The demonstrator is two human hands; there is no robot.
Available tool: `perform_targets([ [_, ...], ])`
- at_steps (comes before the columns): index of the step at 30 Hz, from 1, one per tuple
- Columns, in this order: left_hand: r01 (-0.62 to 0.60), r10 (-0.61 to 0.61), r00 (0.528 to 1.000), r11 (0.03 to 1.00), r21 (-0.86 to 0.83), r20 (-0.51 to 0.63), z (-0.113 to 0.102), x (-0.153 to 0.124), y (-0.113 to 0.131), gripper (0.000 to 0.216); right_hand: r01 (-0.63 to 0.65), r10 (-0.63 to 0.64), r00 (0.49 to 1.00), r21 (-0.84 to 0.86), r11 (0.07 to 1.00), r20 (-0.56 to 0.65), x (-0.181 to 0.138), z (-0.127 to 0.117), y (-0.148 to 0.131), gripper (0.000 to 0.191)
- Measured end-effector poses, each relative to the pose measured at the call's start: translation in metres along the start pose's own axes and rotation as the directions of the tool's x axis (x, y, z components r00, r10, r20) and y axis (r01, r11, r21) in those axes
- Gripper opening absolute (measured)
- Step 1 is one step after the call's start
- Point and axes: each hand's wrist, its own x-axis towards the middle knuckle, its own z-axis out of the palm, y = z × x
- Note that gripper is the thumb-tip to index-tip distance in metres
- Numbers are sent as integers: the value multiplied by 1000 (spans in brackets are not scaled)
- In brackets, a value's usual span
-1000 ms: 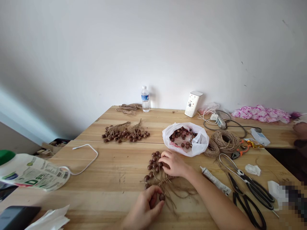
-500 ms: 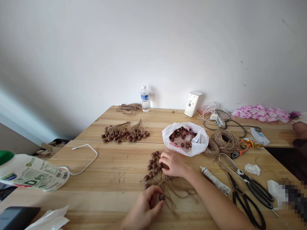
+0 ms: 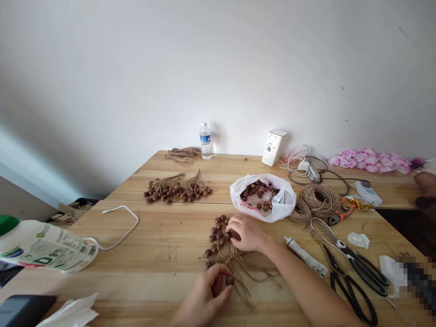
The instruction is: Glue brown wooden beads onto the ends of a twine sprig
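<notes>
Between thumb and fingers my left hand (image 3: 208,291) is closed on a round brown nut (image 3: 230,280), low in the middle of the table. Further up, my right hand (image 3: 248,232) is closed too, its fingertips pinching another dark brown nut (image 3: 228,235) in a bunch. That bunch of nuts (image 3: 214,248) lies on the wood, strung on jute twine (image 3: 238,257) whose loose ends trail to the right under my right forearm. Just beyond my right hand, a white plastic bag (image 3: 235,193) stands rolled open, with many loose nuts inside.
Finished-looking nut bunches (image 3: 192,188) lie at the back left. To the right are a twine coil (image 3: 318,200), a glue tube (image 3: 306,258), scissors (image 3: 354,261) and pliers (image 3: 337,218). A water bottle (image 3: 205,141) and white box (image 3: 274,147) stand by the wall; a white jug (image 3: 51,245) lies left.
</notes>
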Motion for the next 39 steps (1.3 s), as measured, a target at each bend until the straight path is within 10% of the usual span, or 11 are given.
perform_targets([
  [13, -11, 11, 1000, 1000, -7, -3, 1, 0, -4, 17, -97, 118, 971, 109, 989, -207, 1, 6, 4, 37],
  [39, -2, 2, 1000, 1000, -15, 17, 1, -2, -2, 16, -124, 149, 972, 143, 982, -182, 7, 18, 10, 30],
])
